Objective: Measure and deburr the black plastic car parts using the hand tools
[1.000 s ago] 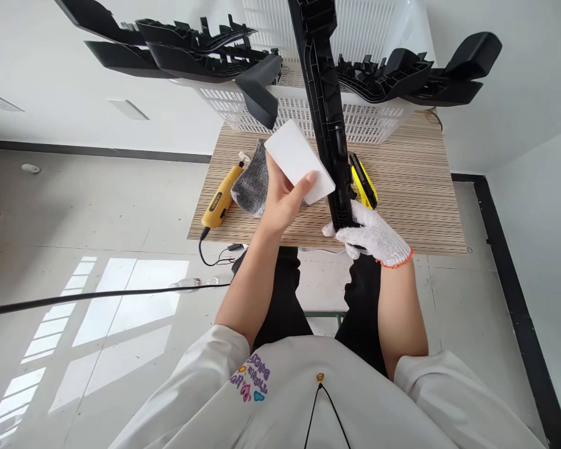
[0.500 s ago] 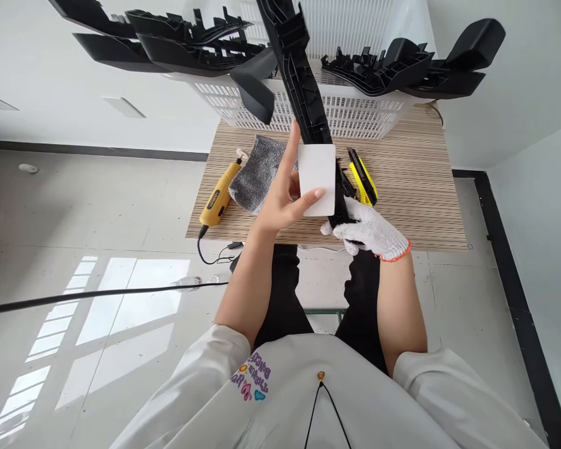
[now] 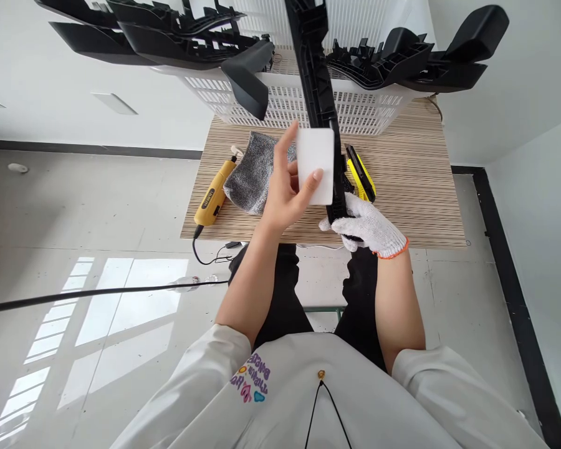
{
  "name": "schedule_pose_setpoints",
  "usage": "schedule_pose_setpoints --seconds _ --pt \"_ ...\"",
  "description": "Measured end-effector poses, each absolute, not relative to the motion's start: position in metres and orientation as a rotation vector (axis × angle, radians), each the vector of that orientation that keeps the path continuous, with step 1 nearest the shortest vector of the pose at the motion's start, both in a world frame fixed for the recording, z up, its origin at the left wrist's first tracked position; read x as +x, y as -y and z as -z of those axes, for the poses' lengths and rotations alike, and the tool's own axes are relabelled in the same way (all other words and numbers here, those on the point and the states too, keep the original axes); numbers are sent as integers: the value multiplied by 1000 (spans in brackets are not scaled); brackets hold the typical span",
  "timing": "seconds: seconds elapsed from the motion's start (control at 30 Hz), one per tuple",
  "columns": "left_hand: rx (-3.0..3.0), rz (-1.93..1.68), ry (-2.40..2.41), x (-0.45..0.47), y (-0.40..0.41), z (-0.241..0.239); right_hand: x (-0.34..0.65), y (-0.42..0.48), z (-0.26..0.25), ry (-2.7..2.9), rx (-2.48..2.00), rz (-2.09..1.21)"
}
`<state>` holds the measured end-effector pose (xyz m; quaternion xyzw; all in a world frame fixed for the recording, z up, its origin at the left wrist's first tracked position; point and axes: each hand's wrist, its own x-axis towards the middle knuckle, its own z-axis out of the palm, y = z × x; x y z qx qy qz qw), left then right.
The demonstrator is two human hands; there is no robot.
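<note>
My left hand (image 3: 287, 190), bare, grips a flat white rectangular piece with rounded corners (image 3: 316, 163). Its thumb lies on the front of the piece, the index finger stretches up along the side, and the other fingers are partly hidden behind. Just behind the white piece a long black plastic trim part (image 3: 323, 109) reaches upward past the basket rim; whether the two touch I cannot tell. Around the lower end of that part closes my right hand (image 3: 367, 226), in a white knitted glove with an orange cuff edge.
A yellow corded rotary tool (image 3: 214, 194) lies left of a grey cloth (image 3: 252, 178) on the wood-grain table (image 3: 411, 181). A yellow-and-black utility knife (image 3: 361, 173) rests right of the trim part. Behind, a white plastic basket (image 3: 355, 115) carries several black trim parts (image 3: 402, 65).
The trim part has swung more upright, its upper end moving right. My left hand and the white piece have shifted slightly up. My right hand keeps its grip.
</note>
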<state>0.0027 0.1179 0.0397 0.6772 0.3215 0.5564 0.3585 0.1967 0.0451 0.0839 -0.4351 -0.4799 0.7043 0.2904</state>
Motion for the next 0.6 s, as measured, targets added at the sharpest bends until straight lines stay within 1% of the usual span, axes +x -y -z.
schedule_pose_setpoints --seconds 0.07,0.13,0.3,0.47,0.5,0.6 --pt "1811 -1319 -778 2 -115 -40 197 -46 -80 1250 -1144 -1836" --pt "1797 -1305 -791 3 -113 -41 197 -47 -79 1238 -1137 -1830" --pt "1615 -1546 -891 7 -117 -41 195 -48 -81 1315 -1157 -1902" --pt "1658 -1246 -788 0 -119 -38 195 -48 -78 1259 -1107 -1875" --pt "1668 -1240 -801 0 -119 -38 195 -48 -78 1253 -1103 -1878" --pt "1649 -1446 -916 1 -119 -41 195 -47 -80 1272 -1142 -1899"
